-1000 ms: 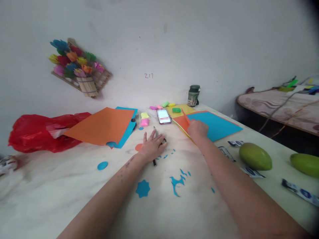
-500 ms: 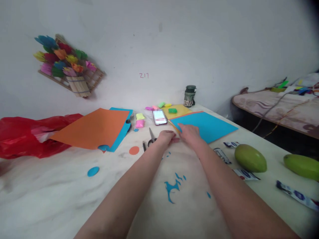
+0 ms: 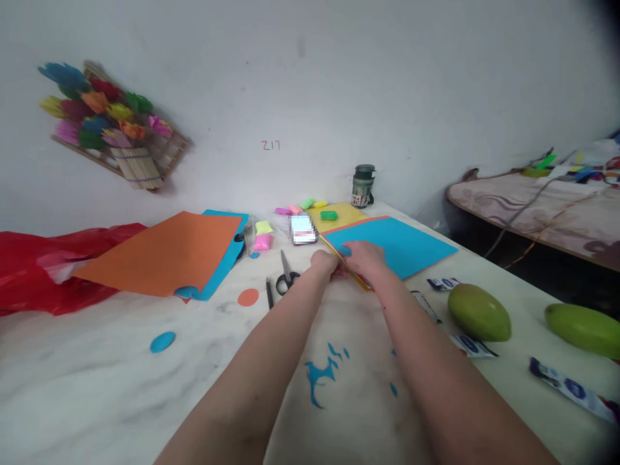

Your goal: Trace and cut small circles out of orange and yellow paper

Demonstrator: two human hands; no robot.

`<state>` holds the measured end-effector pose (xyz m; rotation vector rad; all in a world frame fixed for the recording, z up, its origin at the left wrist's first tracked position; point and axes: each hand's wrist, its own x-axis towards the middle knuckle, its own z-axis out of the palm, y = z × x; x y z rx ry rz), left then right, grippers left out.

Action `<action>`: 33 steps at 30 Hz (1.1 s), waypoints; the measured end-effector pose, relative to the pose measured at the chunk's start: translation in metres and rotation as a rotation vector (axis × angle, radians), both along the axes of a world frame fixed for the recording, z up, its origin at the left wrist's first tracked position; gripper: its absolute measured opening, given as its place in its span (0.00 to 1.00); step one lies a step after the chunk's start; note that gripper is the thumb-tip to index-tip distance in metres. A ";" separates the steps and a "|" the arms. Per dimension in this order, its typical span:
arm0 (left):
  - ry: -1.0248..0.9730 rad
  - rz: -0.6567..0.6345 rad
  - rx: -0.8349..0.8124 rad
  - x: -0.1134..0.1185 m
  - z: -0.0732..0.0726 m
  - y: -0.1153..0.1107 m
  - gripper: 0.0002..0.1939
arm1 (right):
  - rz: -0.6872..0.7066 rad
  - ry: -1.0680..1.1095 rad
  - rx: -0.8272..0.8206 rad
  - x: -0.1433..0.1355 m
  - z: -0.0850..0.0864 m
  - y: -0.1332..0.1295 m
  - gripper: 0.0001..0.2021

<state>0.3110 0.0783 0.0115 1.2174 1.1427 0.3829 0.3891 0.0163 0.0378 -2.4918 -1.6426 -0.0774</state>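
Observation:
A stack of coloured paper [image 3: 411, 242], blue on top with orange and yellow edges showing, lies right of the middle of the table. My right hand [image 3: 364, 258] is closed on the stack's near left edge, which is slightly raised there. Against the same edge is my left hand [image 3: 325, 260], its fingers curled at the sheets and partly hidden. Left of it lie scissors [image 3: 287, 279] with black handles and a dark pen [image 3: 270, 294]. An orange paper disc [image 3: 248, 297] and a blue paper disc [image 3: 163, 341] rest farther left. Blue paper scraps [image 3: 317, 376] lie between my forearms.
Orange sheets [image 3: 165, 255] over blue ones and a red plastic bag [image 3: 29, 271] are at left. A phone [image 3: 303, 229], clay packets [image 3: 263, 242] and a dark green jar [image 3: 363, 186] stand or lie at the back. Green mangoes [image 3: 478, 312] and tubes [image 3: 574, 389] are at right.
The view has swung slightly right, so things appear shifted left. The stack's near left edge now shows raised, separated sheets by my right hand. Both hands stay at that edge.

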 end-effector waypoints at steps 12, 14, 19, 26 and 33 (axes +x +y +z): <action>0.223 -0.050 0.130 0.006 0.002 0.003 0.04 | -0.015 0.015 -0.002 0.001 0.001 0.000 0.20; 0.219 -0.052 0.135 0.005 0.001 0.004 0.05 | -0.018 0.029 0.005 0.003 0.002 -0.001 0.20; 0.203 -0.064 0.154 0.001 0.001 0.004 0.06 | -0.031 0.049 -0.008 0.009 0.003 -0.001 0.20; 0.202 -0.077 0.177 -0.003 0.007 -0.001 0.06 | -0.046 0.032 -0.029 0.003 0.002 -0.001 0.20; 0.202 -0.111 0.184 -0.001 0.002 0.004 0.08 | -0.017 -0.030 -0.025 0.000 -0.003 0.000 0.16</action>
